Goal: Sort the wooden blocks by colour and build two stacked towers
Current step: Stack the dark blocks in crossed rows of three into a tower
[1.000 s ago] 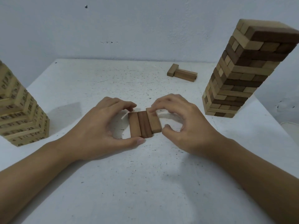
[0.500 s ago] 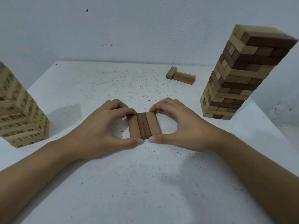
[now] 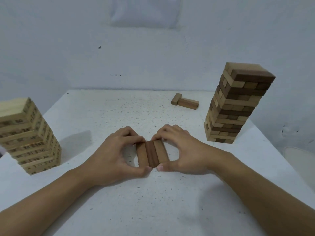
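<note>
A row of three blocks is seen lying flat on the white speckled worktop, near its middle; the blocks are set side by side with their long faces touching, and the middle one is darker than the two at its sides.

The row is framed by both hands; the left hand is curled at the left side, with its thumb laid against the near end of the row and its fingertips set at the far end; the right hand is curled at the right side in mirror fashion, thumb at the near end and fingertips at the far end. The grip of each hand is thus clamped on the row from end to end; the two thumb tips are placed just beside each other at the near edge.

A pale tower is stood at the left edge of the view, well apart from the hands; numbers are printed on its blocks. A mixed tower of light and dark brown blocks is stood at the right, near the worktop's right edge. A few loose blocks are seen lying at the far side of the worktop, to the left of the mixed tower; a grey-white wall is seen behind.
</note>
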Motion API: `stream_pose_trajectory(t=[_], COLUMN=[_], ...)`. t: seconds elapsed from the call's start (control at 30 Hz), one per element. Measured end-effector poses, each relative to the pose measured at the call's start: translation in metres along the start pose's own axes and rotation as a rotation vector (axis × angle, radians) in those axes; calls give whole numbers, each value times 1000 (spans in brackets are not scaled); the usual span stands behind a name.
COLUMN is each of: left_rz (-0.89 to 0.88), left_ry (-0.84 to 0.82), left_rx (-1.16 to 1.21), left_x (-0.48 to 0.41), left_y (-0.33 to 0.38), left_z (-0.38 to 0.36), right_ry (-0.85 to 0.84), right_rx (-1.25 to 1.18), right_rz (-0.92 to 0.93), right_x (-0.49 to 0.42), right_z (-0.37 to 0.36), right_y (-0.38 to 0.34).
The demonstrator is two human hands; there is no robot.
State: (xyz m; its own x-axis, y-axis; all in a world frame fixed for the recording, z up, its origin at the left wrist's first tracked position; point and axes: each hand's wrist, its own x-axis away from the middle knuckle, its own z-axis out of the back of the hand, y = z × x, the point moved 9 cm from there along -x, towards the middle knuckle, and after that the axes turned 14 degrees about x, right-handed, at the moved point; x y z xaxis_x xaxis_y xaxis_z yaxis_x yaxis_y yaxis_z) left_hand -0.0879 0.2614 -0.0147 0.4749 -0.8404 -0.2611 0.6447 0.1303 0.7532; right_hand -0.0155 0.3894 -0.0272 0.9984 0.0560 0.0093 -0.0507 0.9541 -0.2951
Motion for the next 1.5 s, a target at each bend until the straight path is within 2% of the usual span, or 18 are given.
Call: stream_pose_trajectory(t=[0.17, 0.4, 0.63, 0.8, 1.0, 1.2, 1.5], left_rz=[-19, -181, -384, -495, -572, -581, -439], left_ry=[9, 113, 172, 198, 166, 102, 28], left_rx=[19, -4, 1, -3, -29, 24, 138], left_x=[1, 12, 5, -3, -44, -99, -174], left_y=[10, 44, 107, 158, 201, 224, 218], left_z=[1, 14, 46, 60, 63, 51, 14], right_ry=[17, 109, 304, 454, 574, 611, 582], right_rx=[34, 142, 300, 315, 279, 237, -57], right_rz=[22, 87, 130, 150, 90, 8, -143], right_x=[4, 23, 55, 83, 100, 106, 106], right_z=[6, 35, 109, 156, 202, 237, 252], right_y=[-8, -36, -69, -75, -51, -8, 76])
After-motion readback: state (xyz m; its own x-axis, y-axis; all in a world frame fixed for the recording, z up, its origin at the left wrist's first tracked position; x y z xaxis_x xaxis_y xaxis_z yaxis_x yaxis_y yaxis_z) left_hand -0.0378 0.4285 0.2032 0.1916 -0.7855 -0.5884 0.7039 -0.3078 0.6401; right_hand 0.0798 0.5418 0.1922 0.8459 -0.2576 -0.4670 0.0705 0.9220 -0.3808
